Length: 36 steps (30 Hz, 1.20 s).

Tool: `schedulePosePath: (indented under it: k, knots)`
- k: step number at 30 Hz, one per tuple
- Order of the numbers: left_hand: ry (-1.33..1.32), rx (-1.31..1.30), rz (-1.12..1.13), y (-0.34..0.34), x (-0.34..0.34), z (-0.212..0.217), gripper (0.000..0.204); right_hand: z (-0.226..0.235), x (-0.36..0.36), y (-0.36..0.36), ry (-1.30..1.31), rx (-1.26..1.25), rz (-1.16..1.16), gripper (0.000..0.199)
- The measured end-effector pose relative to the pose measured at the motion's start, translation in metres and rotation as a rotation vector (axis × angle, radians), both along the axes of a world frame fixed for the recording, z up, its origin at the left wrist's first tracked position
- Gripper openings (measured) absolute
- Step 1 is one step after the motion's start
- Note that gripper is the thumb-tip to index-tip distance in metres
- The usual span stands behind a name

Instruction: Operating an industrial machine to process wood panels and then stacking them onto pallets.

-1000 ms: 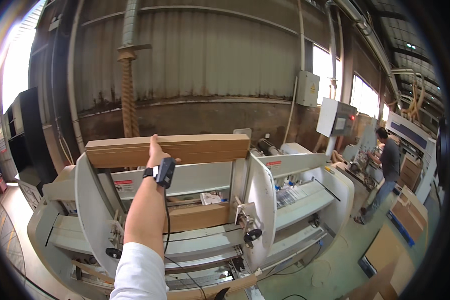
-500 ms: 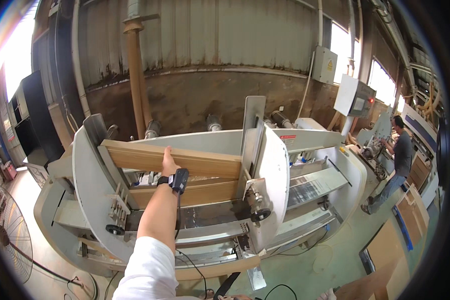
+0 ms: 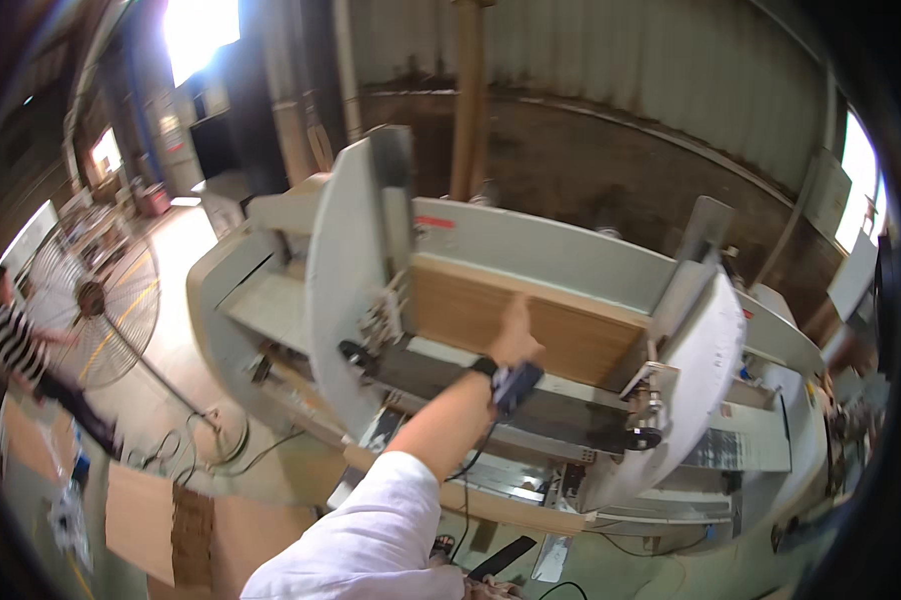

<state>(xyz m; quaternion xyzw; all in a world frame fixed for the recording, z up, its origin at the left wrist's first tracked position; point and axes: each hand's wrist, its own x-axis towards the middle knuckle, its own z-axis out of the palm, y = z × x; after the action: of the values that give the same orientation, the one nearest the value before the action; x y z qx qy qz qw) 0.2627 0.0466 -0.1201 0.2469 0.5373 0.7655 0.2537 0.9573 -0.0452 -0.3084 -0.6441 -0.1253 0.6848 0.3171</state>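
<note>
My left hand (image 3: 517,337) is stretched out over the white machine (image 3: 561,250), with a finger extended and the thumb apart. It is open, against or just in front of the wooden boards (image 3: 461,307); contact is hard to judge because of blur. The boards lie stacked lengthwise between two upright white curved side plates (image 3: 346,270), their ends near the metal guides (image 3: 693,243). A dark strap with a small dark device (image 3: 517,388) is on my left wrist, and a cable hangs from it. My right hand cannot be made out.
A large floor fan (image 3: 91,298) stands at the left, with a person in a striped top (image 3: 19,340) beyond it. Cardboard sheets (image 3: 141,520) are at the lower left. Black knobs (image 3: 643,438) stick out at the machine's front, and cables cross the floor.
The view has swung left, bringing the fan and the striped-top person further in. The upper board, tilted under my left hand before, now sits lower and level, and my fingers have come off its top edge.
</note>
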Motion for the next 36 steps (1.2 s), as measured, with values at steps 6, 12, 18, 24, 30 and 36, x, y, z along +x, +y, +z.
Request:
schedulePosePath:
  k: [6,12,18,24,30,36]
  knots:
    - [-0.533,0.262,-0.806,-0.244,0.115,-0.114,0.028,-0.006,-0.075,0.064,0.094,0.001,0.401,0.038]
    - [-1.088,-0.447,-0.336,-0.281,0.192,-0.270,0.091,-0.090,-0.143,0.179,1.151,-1.116,-1.262,0.051]
    - [-1.015,-0.394,0.006,-0.248,0.192,-0.326,0.113,0.097,-0.393,-0.001,1.014,-2.356,-2.615,0.076]
    - [-0.888,0.030,-0.094,-0.221,0.200,-0.304,0.100,0.011,-0.417,0.025,1.412,-1.782,-2.731,0.055]
    - [-0.836,-0.083,0.409,-0.194,0.195,-0.293,0.090,-0.006,-0.426,0.021,1.347,-1.777,-2.759,0.054]
    - [-0.776,-0.027,0.613,-0.178,0.189,-0.281,0.077,-0.033,-0.419,0.034,1.424,-1.747,-2.816,0.054]
